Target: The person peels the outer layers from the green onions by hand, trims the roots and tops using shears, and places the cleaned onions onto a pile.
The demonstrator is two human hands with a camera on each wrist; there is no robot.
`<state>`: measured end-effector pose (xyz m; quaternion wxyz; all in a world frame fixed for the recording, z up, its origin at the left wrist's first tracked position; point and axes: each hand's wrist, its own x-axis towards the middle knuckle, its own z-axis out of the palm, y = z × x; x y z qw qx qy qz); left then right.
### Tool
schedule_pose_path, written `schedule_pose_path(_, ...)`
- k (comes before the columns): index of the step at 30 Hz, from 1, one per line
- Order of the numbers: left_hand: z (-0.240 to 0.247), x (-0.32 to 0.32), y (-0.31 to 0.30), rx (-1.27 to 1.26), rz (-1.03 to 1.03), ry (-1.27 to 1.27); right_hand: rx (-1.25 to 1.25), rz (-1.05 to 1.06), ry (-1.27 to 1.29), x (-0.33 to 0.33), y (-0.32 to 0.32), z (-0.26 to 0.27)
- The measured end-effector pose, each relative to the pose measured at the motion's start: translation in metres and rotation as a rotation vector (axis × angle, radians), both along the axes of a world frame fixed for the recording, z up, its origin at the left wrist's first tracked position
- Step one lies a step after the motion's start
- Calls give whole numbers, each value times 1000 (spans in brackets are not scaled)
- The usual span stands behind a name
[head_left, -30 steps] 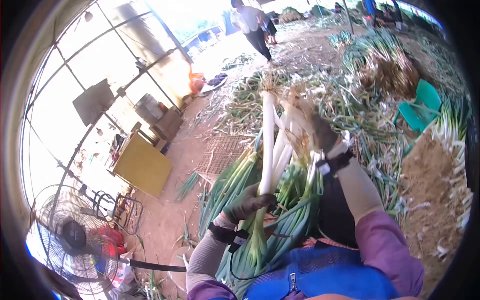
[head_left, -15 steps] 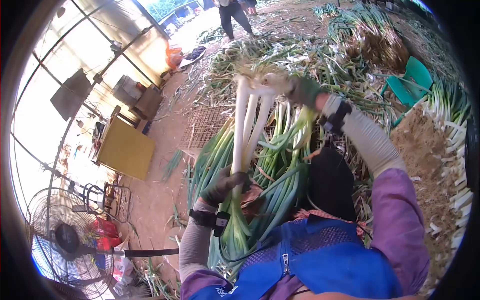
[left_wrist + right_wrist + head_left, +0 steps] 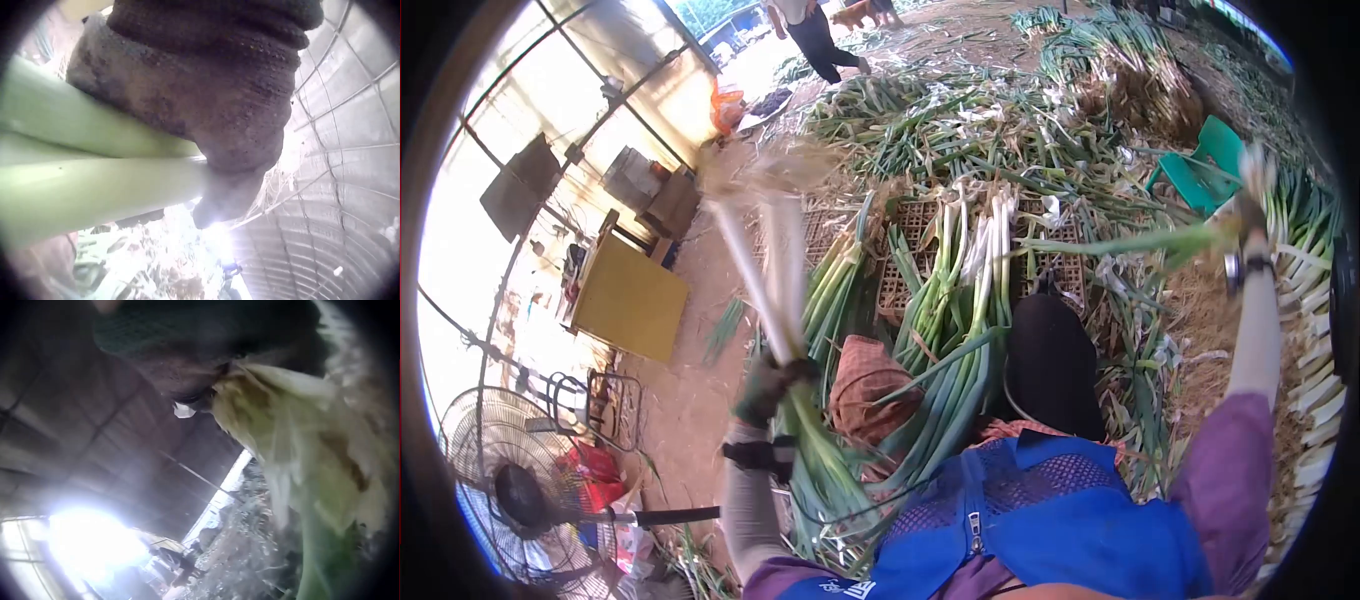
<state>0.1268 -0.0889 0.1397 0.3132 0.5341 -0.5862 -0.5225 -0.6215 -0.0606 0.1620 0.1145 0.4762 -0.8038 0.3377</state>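
Observation:
My gloved left hand (image 3: 772,388) grips a few thick green onions (image 3: 788,262) by their lower green part, white stalks and blurred roots pointing up and away. Up close in the left wrist view, the gloved fingers (image 3: 206,106) curl over the pale green stalks (image 3: 94,194). Far out to the right, my gloved right hand (image 3: 1250,222) grips a stripped green leaf (image 3: 1145,244) that trails leftward. Pale, browned skin (image 3: 319,444) hangs from this hand in the right wrist view. More green onions (image 3: 985,250) lie between the hands, beside a knee covered in reddish cloth (image 3: 868,392).
A woven crate (image 3: 897,285) shows under the onions. Discarded leaves (image 3: 960,130) cover the ground ahead. To the right are a green chair (image 3: 1215,160) and a row of white stalks (image 3: 1315,400); at left, a fan (image 3: 525,500) and yellow panel (image 3: 630,300). A person (image 3: 812,40) walks ahead.
My right hand has pulled away from the root ends and swung far right with a stripped leaf. The left hand has moved left with its green onions. The view has shifted downward.

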Motion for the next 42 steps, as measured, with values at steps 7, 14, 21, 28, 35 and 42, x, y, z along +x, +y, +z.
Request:
schedule_pose_path(7, 102, 79, -70, -407, 279, 345, 630, -70, -345, -36, 171, -210)
schedule_pose_path(14, 234, 53, -58, -683, 338, 152, 480, 100, -493, -4, 96, -221)
schedule_pose_path(21, 268, 16, -36, -720, 149, 305, -157, 957, -735, 200, -127, 12)
schedule_pose_path(28, 258, -28, -14, -542, -398, 606, -52, 1664, -482, 451, -91, 120)
schedule_pose_path(35, 266, -39, 8, -621, -248, 354, -215, 1525, -301, 482, -89, 44)
schedule_pose_path(42, 283, 9, 4, -781, 196, 249, 857, 1274, 368, 381, -90, -62)
